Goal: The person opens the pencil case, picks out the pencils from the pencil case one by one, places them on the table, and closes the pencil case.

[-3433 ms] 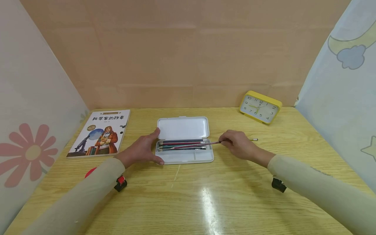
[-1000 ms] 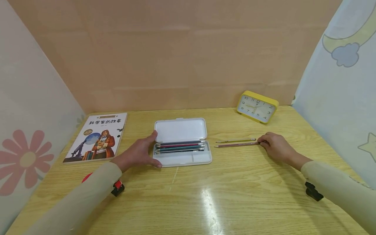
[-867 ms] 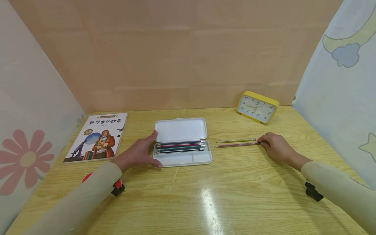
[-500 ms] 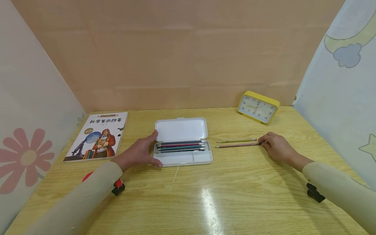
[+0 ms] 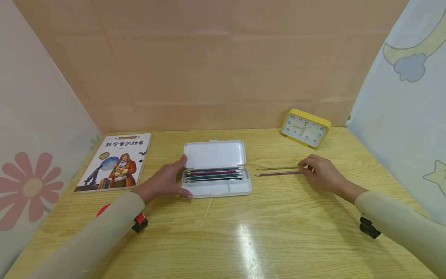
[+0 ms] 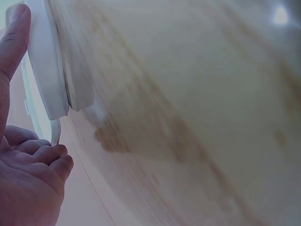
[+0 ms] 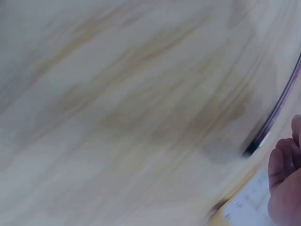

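Note:
My left hand (image 5: 163, 181) holds the left end of an open white pencil case (image 5: 212, 190), thumb at its front edge and fingers by the hinged lid (image 5: 214, 153). Several pencils (image 5: 213, 175) lie side by side in its rear compartment. To the right, a yellow pencil (image 5: 275, 168) and a reddish pencil (image 5: 277, 174) lie nearly parallel on the table. My right hand (image 5: 322, 173) has its fingertips at the yellow pencil's right end and seems to pinch it. In the right wrist view the reddish pencil's dark end (image 7: 252, 148) lies apart from the fingers (image 7: 277, 165).
A book (image 5: 116, 162) with an illustrated cover lies at the left. Toward the back right stands a yellow alarm clock (image 5: 306, 127). Part of a red object (image 5: 103, 209) shows behind the left sleeve. Walls border the wooden table (image 5: 223, 240) at the back and sides.
My right hand carried the reddish pencil out of the case, laid it beside the yellow one and let go. It has since shifted slightly left to the yellow pencil. The left hand stays put.

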Demonstrator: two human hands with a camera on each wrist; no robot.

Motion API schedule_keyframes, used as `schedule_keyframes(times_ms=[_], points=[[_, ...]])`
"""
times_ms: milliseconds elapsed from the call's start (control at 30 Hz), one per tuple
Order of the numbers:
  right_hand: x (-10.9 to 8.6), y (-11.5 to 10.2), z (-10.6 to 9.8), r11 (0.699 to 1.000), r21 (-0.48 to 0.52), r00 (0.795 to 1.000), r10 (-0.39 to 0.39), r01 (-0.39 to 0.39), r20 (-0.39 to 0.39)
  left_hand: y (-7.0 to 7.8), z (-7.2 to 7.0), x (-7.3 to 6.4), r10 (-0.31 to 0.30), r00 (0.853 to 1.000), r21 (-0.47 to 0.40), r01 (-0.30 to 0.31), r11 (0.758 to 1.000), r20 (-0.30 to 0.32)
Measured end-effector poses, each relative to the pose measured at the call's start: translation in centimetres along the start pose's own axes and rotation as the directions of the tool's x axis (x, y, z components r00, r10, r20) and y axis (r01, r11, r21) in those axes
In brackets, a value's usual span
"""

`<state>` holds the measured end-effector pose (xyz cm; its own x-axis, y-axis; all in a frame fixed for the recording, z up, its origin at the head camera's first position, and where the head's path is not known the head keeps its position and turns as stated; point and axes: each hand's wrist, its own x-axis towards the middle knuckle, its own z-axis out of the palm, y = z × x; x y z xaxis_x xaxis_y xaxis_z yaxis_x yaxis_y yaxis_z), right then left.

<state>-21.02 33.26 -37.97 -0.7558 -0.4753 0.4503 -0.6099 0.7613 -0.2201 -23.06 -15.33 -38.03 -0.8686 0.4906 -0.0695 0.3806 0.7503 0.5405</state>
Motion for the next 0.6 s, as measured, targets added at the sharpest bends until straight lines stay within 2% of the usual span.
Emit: schedule_keyframes(times_ms=[167,400,600], points=[[1.3,-2.4,0.5,0.998,0.065,0.997,-0.032,0.027,0.073,0.1,0.0,-0.1,-0.013,1.0,-0.005,0.013,1.0,0.01],[2.9,-4.8,1.4,0.99,0.131,0.986,0.026,-0.048,0.168,0.2,-0.1,-0.1,-0.02,1.0,-0.014,0.02,1.0,0.014],[4.1,-6.0,2.6,0.978,0.203,0.985,0.018,-0.054,0.173,0.2,0.0,0.0,-0.017,1.0,-0.018,0.017,1.0,0.009]])
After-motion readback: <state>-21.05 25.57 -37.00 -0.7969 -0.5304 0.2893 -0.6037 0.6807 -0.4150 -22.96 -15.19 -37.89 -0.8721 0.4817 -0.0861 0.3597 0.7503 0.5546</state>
